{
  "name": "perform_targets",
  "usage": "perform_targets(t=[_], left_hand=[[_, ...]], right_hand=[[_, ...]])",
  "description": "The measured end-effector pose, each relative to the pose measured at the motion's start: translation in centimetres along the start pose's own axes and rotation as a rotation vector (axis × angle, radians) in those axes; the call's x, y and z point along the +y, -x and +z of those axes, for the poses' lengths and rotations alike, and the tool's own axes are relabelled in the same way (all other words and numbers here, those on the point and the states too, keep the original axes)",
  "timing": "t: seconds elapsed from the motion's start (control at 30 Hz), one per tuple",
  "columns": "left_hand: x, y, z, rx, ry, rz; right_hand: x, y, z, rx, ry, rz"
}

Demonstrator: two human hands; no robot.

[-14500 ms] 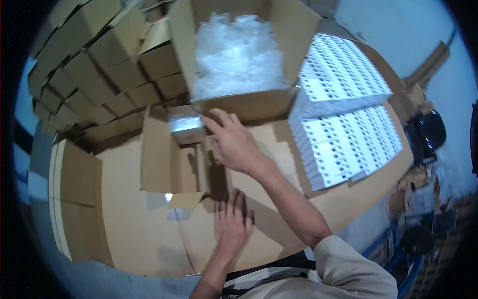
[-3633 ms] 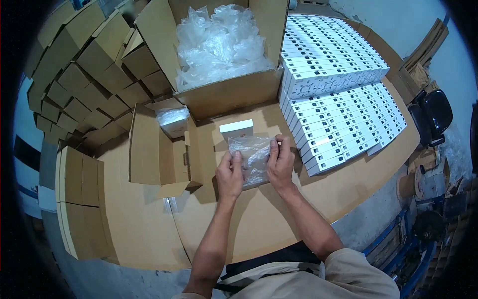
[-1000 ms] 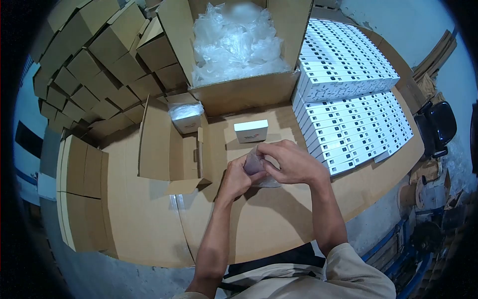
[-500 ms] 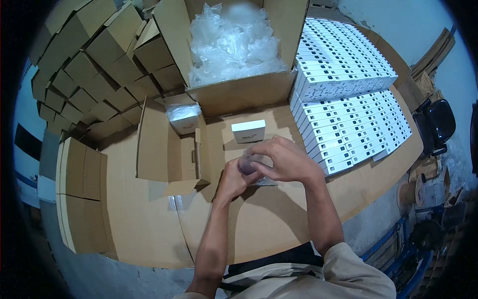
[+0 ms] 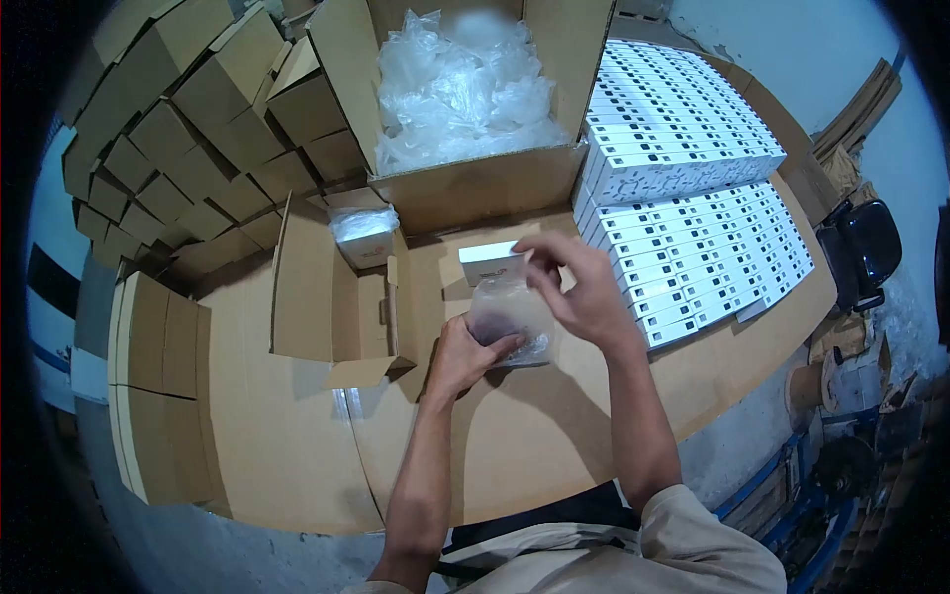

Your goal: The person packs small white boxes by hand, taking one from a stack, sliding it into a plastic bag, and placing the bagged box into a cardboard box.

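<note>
A clear plastic bag (image 5: pixel 512 315) lies upright-side away from me, its lower part crumpled on the cardboard surface. My left hand (image 5: pixel 469 356) is closed on its left edge, with the thumb across the film. Beyond the bag stands a small white box (image 5: pixel 492 265) with faint print on its front. My right hand (image 5: pixel 574 282) has its bent fingers and thumb around the right end of that box; the exact contact is partly hidden. To the left, an open brown carton (image 5: pixel 332 307) holds a plastic-wrapped white box (image 5: pixel 364 238) at its far end.
A large carton (image 5: pixel 485 193) full of clear plastic bags (image 5: pixel 465 94) stands at the back. Rows of white boxes (image 5: pixel 693 228) are stacked on the right. Brown cartons (image 5: pixel 168 148) are piled at the left back, with folded cardboard (image 5: pixel 163 391) nearer the left edge.
My right hand has moved from the bag's mouth up and right to the small white box. The bag now shows spread out in front of my left hand, which has stayed nearly in place.
</note>
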State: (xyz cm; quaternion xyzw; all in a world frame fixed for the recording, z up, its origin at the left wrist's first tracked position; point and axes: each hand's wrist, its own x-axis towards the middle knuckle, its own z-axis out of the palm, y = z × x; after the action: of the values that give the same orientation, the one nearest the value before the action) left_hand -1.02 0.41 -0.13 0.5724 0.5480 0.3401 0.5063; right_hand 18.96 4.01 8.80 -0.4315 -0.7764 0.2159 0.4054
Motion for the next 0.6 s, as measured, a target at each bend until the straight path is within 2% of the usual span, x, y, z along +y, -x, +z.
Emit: perform_targets(t=[0.1, 0.13, 0.23, 0.27, 0.37, 0.47, 0.6], left_hand=[[-1.2, -0.3, -0.2, 0.048, -0.023, 0.011], [-1.1, -0.3, -0.3, 0.043, -0.004, 0.007], [-1.0, -0.3, -0.6, 0.045, 0.035, 0.01], [-0.9, -0.3, -0.7, 0.054, 0.042, 0.018], [-1.2, -0.3, -0.6, 0.067, 0.062, 0.026], [-1.0, -0.3, -0.7, 0.076, 0.047, 0.032], [-1.1, -0.4, -0.6, 0.091, -0.021, 0.048]], right_hand=[[2.9, -0.3, 2.2, 0.317, -0.391, 0.058], [4.2, 0.0, 2.8, 0.323, -0.409, 0.115], [6.7, 0.9, 4.9, 0.335, -0.476, 0.197], [7.3, 1.4, 5.0, 0.279, -0.501, 0.256], [9.2, 1.6, 6.0, 0.244, -0.602, 0.158], [8.8, 1.6, 5.7, 0.085, -0.67, 0.226], [8.7, 1.1, 6.1, 0.097, -0.677, 0.34]])
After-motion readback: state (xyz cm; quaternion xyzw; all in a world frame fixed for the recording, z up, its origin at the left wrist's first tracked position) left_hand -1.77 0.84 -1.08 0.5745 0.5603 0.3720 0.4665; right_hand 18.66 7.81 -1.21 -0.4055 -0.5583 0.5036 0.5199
